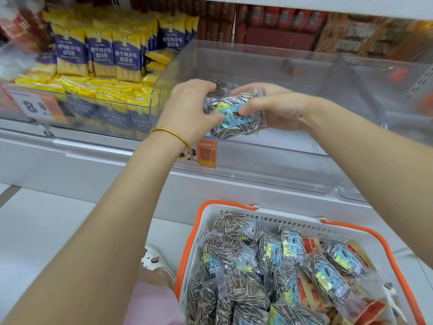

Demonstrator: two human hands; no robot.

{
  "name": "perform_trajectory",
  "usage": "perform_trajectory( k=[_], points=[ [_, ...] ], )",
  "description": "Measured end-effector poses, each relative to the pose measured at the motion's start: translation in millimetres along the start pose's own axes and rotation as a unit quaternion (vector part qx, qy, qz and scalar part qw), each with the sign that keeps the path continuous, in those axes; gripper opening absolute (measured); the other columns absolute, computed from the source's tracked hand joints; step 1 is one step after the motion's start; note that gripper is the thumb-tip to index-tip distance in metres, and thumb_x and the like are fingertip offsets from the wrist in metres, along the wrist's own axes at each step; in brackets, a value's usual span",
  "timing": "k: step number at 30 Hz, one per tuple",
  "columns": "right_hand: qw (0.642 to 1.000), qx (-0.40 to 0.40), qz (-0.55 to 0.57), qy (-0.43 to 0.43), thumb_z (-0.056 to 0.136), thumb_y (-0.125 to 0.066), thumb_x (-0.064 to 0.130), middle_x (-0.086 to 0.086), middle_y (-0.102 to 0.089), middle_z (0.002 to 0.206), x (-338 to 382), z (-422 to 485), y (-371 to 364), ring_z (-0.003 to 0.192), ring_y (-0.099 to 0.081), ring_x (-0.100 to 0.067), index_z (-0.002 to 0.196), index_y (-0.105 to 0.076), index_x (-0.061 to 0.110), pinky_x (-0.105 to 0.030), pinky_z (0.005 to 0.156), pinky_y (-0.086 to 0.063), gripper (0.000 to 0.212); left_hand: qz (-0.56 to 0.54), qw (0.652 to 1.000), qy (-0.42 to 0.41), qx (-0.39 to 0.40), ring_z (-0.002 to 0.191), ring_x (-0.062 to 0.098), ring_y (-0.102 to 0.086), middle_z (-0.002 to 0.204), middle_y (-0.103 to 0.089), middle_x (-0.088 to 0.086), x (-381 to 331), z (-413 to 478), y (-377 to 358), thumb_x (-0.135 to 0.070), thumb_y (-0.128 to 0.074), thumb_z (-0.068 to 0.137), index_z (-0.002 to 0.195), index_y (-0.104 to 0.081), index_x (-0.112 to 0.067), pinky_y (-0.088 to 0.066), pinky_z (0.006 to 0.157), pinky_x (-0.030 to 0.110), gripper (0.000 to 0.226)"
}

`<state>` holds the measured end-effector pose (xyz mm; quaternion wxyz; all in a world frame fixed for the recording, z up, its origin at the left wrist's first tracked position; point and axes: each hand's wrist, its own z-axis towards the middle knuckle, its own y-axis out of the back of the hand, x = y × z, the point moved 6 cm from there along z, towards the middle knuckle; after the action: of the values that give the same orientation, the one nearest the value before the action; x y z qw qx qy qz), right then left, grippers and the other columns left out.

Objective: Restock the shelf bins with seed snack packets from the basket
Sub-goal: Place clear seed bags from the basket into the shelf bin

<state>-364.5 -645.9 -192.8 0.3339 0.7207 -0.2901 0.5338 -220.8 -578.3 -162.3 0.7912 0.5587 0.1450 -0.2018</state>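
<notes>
Brightly, evenly lit from overhead; hardly shadowed. Pale glare across clear bin (257,64) wall and white shelf ledge (93,160). Smeared by motion blur toward upper left corner of shelf. Soft-focused at shelf back. Bowed by wide-angle lens near edges.

Top-left corner is just a red-and-white smear (16,26), no clue what it is. Same for the goods (281,22) way at the back, too blurry to name. The orange price tag (206,154) is half behind the wrist with the bangle (173,134), so the number's mostly covered. Basket (281,214) runs off the bottom edge. Fingers (253,88) cover part of the seed packets (236,130), and the label print is too small to read.
</notes>
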Motion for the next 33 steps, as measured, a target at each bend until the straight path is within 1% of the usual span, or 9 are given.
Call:
perform_trajectory(
  k=[8, 11, 15, 19, 22, 24, 27, 29, 33],
  points=[
    [0.996, -0.016, -0.073, 0.053, 0.061, -0.069, 0.008, -0.002, -0.058, 0.115, 20, -9, 6, 0.101, -0.064, -0.020, 0.124, -0.047, 0.021, -0.042, 0.088, -0.051, 0.068, -0.057, 0.990, -0.032, 0.124, 0.137, 0.012, -0.031, 0.151, -0.032, -0.001, -4, 10, -7, -0.030, -0.072, 0.079, 0.147, -0.027, -0.015, -0.020, 0.096, 0.011, 0.084],
    [0.995, -0.025, -0.067, 0.074, 0.060, -0.069, 0.007, -0.002, -0.054, 0.122, 25, -9, 5, 0.114, -0.059, -0.026, 0.126, -0.046, 0.023, -0.046, 0.096, -0.048, 0.071, -0.066, 0.987, -0.040, 0.141, 0.136, 0.013, -0.032, 0.151, -0.031, 0.001, -6, 10, -13, -0.032, -0.074, 0.077, 0.148, -0.025, -0.013, -0.023, 0.103, 0.017, 0.089],
    [0.993, -0.053, -0.050, 0.091, 0.061, -0.073, 0.010, -0.006, -0.055, 0.122, 30, -10, 4, 0.103, -0.062, -0.020, 0.125, -0.045, 0.019, -0.038, 0.091, -0.053, 0.071, -0.105, 0.982, -0.033, 0.155, 0.127, 0.013, -0.044, 0.142, -0.043, -0.001, -1, 12, -15, -0.039, -0.074, 0.075, 0.146, -0.029, -0.016, -0.035, 0.104, 0.023, 0.088],
    [0.989, -0.094, 0.025, 0.112, 0.065, -0.083, 0.022, -0.010, -0.068, 0.103, 32, -7, 6, 0.089, -0.068, -0.018, 0.118, -0.055, 0.001, -0.028, 0.077, -0.052, 0.064, -0.207, 0.969, 0.005, 0.132, 0.097, 0.009, -0.061, 0.111, -0.061, -0.004, 5, 16, -12, -0.043, -0.075, 0.073, 0.131, -0.047, -0.019, -0.052, 0.083, 0.026, 0.069],
    [0.978, -0.116, 0.118, 0.123, 0.086, -0.067, 0.021, -0.011, -0.072, 0.094, 29, -6, 0, 0.086, -0.069, -0.021, 0.105, -0.062, -0.001, -0.032, 0.082, -0.055, 0.030, -0.263, 0.957, 0.028, 0.119, 0.083, 0.009, -0.063, 0.105, -0.066, 0.003, 8, 18, -15, -0.054, -0.073, 0.063, 0.118, -0.057, -0.018, -0.048, 0.064, 0.020, 0.067],
    [0.972, -0.126, 0.158, 0.120, 0.090, -0.062, 0.030, -0.016, -0.070, 0.104, 27, -5, -6, 0.094, -0.068, -0.027, 0.111, -0.060, -0.002, -0.039, 0.089, -0.054, 0.038, -0.295, 0.949, 0.046, 0.098, 0.075, 0.007, -0.063, 0.104, -0.067, 0.004, 8, 19, -17, -0.048, -0.073, 0.067, 0.115, -0.059, -0.015, -0.045, 0.057, 0.015, 0.060],
    [0.965, -0.086, 0.231, 0.095, 0.093, -0.055, 0.041, -0.019, -0.064, 0.120, 27, -5, -22, 0.102, -0.066, -0.031, 0.131, -0.050, 0.005, -0.043, 0.086, -0.055, 0.053, -0.333, 0.938, 0.084, 0.056, 0.092, 0.013, -0.064, 0.111, -0.064, 0.005, 8, 19, -17, -0.057, -0.073, 0.057, 0.120, -0.055, -0.015, -0.050, 0.067, 0.024, 0.078],
    [0.955, -0.067, 0.274, 0.095, 0.092, -0.059, 0.028, -0.018, -0.063, 0.116, 29, -4, -26, 0.094, -0.067, -0.029, 0.134, -0.045, 0.007, -0.042, 0.078, -0.056, 0.050, -0.324, 0.941, 0.081, 0.050, 0.100, 0.016, -0.064, 0.115, -0.063, 0.005, 7, 21, -15, -0.064, -0.070, 0.054, 0.120, -0.056, -0.017, -0.054, 0.076, 0.030, 0.082],
    [0.970, -0.159, 0.174, 0.055, 0.080, -0.074, 0.019, -0.014, -0.064, 0.113, 25, 3, -6, 0.080, -0.071, -0.025, 0.134, -0.036, 0.007, -0.042, 0.064, -0.056, 0.067, -0.110, 0.990, 0.049, 0.070, 0.104, 0.022, -0.057, 0.116, -0.058, 0.008, 10, 20, -4, -0.069, -0.058, 0.065, 0.112, -0.057, -0.008, -0.047, 0.088, 0.035, 0.076]
  ],
)
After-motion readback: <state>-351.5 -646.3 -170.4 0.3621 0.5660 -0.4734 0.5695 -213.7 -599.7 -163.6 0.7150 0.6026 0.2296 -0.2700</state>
